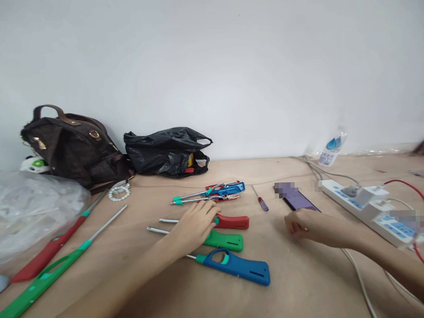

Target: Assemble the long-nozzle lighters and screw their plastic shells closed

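Tan tabletop (300,290) — red lighter (234,222), green lighter (226,241) under left hand (197,224) — silvery tubes (157,231).

Blue lighter (249,270) and long green lighter (22,300) both look like smooth hard plastic, the green one with a shiny metal tube (108,222). Black bag (156,154) is thin, crinkly, glossy plastic. Backpack (76,150) looks like matt cloth, handle (55,109) kinda leathery. Power strip (333,191): smooth plastic. Tabletop (307,285) is pretty matt.

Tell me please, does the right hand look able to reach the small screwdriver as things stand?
Probably yes: the small screwdriver lies left of the right hand, with nothing visible between them, though that hand may hold something small.
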A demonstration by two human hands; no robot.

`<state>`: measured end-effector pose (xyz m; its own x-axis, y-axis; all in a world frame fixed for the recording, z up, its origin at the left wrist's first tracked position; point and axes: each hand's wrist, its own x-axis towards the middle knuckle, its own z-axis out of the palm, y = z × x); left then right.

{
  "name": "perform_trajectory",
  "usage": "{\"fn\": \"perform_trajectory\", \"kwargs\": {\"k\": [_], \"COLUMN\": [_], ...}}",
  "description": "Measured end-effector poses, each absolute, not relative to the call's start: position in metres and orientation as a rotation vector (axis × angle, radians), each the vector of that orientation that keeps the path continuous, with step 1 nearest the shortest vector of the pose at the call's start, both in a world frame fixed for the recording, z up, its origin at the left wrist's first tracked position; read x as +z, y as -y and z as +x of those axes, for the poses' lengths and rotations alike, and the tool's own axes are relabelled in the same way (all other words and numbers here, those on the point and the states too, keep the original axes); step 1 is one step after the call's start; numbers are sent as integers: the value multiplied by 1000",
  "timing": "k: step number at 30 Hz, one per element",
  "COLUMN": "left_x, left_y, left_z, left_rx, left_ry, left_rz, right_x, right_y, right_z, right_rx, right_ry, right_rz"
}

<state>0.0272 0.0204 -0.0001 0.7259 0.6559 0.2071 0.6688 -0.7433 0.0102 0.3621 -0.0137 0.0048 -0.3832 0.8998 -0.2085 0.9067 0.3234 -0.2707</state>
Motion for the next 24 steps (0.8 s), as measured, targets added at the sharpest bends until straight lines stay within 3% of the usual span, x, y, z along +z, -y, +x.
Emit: {"fn": "perform_trajectory", "kwargs": {"k": [14, 24], "left_x": [-11, -16], "left_y": [-29, -45], "left_z": [54, 82], "left_rx": [-341, -431], "left_ry": [1011, 1010], "left_rz": [-2896, -3020], "right_x": [-1, 13], "right_y": [25, -29], "right_z": [363, 301], "right_rx": [-755, -746], "right_ry": [-2546, -2848], "right_rz": [1757, 1718]}}
